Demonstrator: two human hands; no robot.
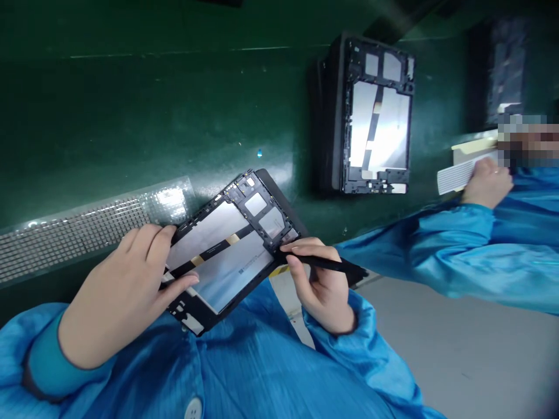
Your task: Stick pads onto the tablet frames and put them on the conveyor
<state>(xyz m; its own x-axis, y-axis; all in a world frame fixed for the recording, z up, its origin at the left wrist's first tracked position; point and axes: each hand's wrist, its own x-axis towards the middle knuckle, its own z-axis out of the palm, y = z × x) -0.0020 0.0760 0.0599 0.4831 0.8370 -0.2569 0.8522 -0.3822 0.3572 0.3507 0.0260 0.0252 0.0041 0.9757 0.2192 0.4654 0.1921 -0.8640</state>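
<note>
A tablet frame with a silvery back, black border and a dark ribbon cable lies tilted in front of me, close to the bench's near edge. My left hand grips its left side, thumb over the top face and fingers at the far edge. A pair of black tweezers is pinched in my right hand. Their tip reaches the frame's right edge, near the corner with the cutouts; the exact contact spot is hidden by my fingers. Under the frame, a dark tray or pad sticks out at the far right.
A clear sheet with rows of small grey pieces lies at left on the green bench. A stack of similar tablet frames stands at back right. On the far right, a co-worker's hand holds a white striped strip.
</note>
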